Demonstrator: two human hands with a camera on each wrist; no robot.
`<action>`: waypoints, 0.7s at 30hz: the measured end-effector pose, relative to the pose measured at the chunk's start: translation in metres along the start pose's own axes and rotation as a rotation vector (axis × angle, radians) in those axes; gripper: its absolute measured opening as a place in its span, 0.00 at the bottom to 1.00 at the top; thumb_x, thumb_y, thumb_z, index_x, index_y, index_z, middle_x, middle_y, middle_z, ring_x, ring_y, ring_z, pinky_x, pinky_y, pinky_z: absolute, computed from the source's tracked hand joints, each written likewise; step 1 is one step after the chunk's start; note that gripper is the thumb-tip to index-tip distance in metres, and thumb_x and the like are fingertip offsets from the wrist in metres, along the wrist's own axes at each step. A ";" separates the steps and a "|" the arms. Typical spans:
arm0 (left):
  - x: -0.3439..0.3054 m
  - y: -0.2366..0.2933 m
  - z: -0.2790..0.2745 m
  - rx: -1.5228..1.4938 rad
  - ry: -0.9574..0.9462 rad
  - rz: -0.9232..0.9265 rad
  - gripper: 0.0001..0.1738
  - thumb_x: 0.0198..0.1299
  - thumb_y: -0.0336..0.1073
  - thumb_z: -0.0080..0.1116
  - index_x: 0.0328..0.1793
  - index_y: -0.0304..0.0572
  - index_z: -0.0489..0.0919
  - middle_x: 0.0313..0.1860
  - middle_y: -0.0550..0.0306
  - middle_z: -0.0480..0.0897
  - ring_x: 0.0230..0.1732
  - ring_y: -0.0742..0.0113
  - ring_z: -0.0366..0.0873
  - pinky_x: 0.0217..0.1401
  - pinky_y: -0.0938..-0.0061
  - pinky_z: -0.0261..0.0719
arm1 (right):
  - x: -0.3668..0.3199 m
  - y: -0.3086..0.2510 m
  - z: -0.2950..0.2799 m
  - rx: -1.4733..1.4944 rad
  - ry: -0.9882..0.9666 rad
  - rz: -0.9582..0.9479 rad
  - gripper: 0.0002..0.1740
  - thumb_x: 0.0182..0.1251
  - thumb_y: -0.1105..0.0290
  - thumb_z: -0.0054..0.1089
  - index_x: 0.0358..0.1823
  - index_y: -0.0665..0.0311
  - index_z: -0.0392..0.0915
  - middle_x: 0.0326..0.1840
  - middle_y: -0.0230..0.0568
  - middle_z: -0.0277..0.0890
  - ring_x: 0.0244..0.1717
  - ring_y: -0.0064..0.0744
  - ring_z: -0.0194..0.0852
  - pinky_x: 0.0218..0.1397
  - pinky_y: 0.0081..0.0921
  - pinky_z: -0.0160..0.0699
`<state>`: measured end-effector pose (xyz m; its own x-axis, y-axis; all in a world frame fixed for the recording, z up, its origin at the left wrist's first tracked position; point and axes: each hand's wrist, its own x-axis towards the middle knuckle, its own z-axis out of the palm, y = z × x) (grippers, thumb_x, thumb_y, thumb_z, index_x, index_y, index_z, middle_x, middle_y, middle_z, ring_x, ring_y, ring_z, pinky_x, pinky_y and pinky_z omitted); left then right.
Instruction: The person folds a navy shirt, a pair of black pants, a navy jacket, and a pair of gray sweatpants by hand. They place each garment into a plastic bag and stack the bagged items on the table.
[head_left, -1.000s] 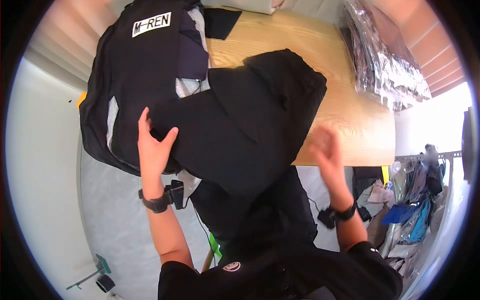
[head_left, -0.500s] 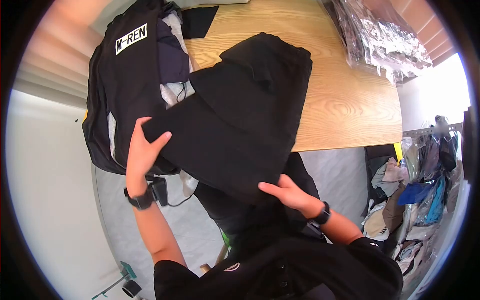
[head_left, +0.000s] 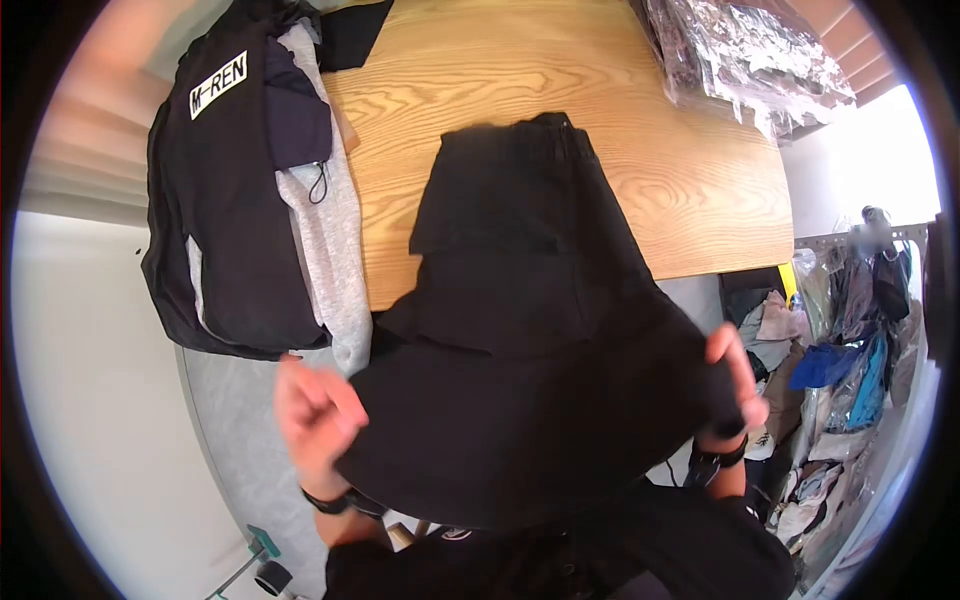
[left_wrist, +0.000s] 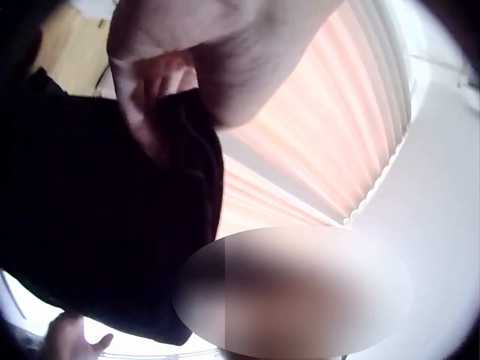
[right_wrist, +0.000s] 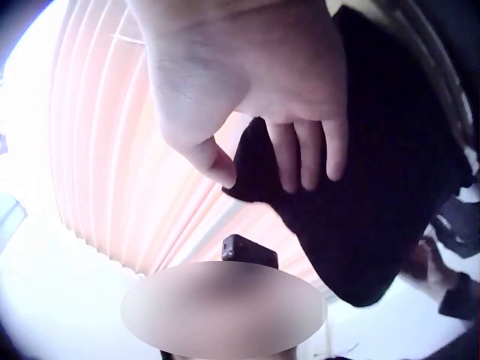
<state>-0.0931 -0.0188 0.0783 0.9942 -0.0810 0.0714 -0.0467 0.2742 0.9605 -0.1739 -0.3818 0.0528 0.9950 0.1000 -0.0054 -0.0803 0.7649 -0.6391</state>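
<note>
A black garment (head_left: 500,400) stretches from the wooden table over its front edge, its near part held up between both hands. At its left corner the left hand (head_left: 318,410) is blurred; in the left wrist view that hand (left_wrist: 195,67) has curled fingers pinching the cloth edge (left_wrist: 187,150). The right hand (head_left: 738,385) is at the garment's right corner. In the right wrist view, thumb and fingers of the right hand (right_wrist: 255,90) grip the black cloth (right_wrist: 375,187). The garment's far part lies on the table in folded layers.
Left on the table (head_left: 480,60) lies a pile of dark and grey clothes (head_left: 245,200), one marked M-REN. Plastic-wrapped packages (head_left: 750,60) lie at the back right. A rack with bagged clothes (head_left: 850,340) stands right of the table.
Both hands have moved apart with the near part of the black garment, now spread wide between them. Its far part has come off the clothes pile and lies straighter on the table.
</note>
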 end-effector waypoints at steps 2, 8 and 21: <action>0.049 0.006 -0.011 0.202 -0.070 -0.051 0.16 0.49 0.34 0.63 0.39 0.42 0.67 0.33 0.57 0.78 0.35 0.74 0.73 0.38 0.83 0.68 | 0.045 -0.006 -0.007 0.274 -0.259 -0.080 0.46 0.53 0.55 0.65 0.71 0.64 0.53 0.68 0.70 0.55 0.71 0.63 0.54 0.69 0.48 0.60; 0.139 -0.033 0.015 0.205 0.104 -0.163 0.24 0.64 0.40 0.55 0.62 0.34 0.68 0.63 0.44 0.68 0.60 0.53 0.73 0.65 0.63 0.69 | 0.163 0.017 -0.019 -0.957 0.159 -0.226 0.34 0.65 0.66 0.56 0.71 0.62 0.55 0.69 0.59 0.59 0.73 0.54 0.53 0.73 0.48 0.52; 0.064 -0.041 0.085 1.217 -0.135 0.411 0.22 0.59 0.30 0.56 0.61 0.40 0.73 0.67 0.45 0.67 0.70 0.44 0.60 0.71 0.57 0.57 | 0.141 0.037 -0.016 -1.544 0.411 -0.596 0.21 0.59 0.78 0.60 0.56 0.62 0.73 0.64 0.48 0.63 0.66 0.48 0.61 0.67 0.36 0.62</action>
<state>-0.0361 -0.1169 0.0668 0.8714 -0.3145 0.3765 -0.4743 -0.7363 0.4826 -0.0358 -0.3493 0.0163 0.8321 -0.2983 0.4675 0.1630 -0.6742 -0.7203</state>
